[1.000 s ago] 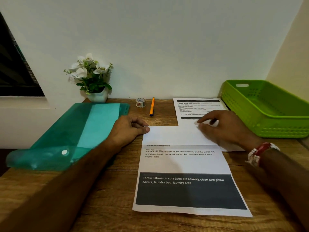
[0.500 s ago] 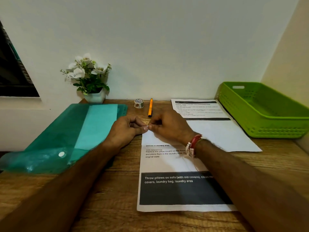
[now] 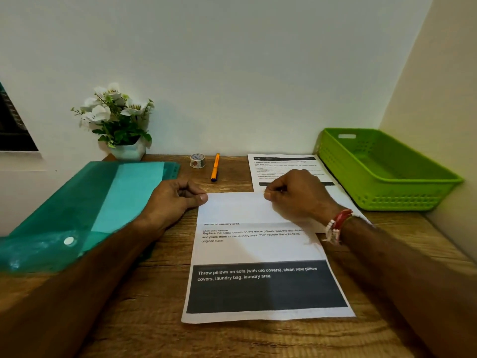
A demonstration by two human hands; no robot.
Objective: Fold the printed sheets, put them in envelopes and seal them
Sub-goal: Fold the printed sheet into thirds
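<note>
Printed sheets (image 3: 258, 254) number 2; both curled hands, left (image 3: 175, 200) and right (image 3: 296, 195), press the nearer one's fold.

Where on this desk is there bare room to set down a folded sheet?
Bare wood lies along the near edge of the desk, below the sheet being folded, and between the orange pen and the second sheet. The green basket looks empty. The middle is crowded.

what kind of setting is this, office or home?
Probably a home desk or small study corner: a wooden desk pushed into a wall corner, a potted plant with white flowers, and stationery such as an orange pen, a tape roll and a green plastic tray.
</note>
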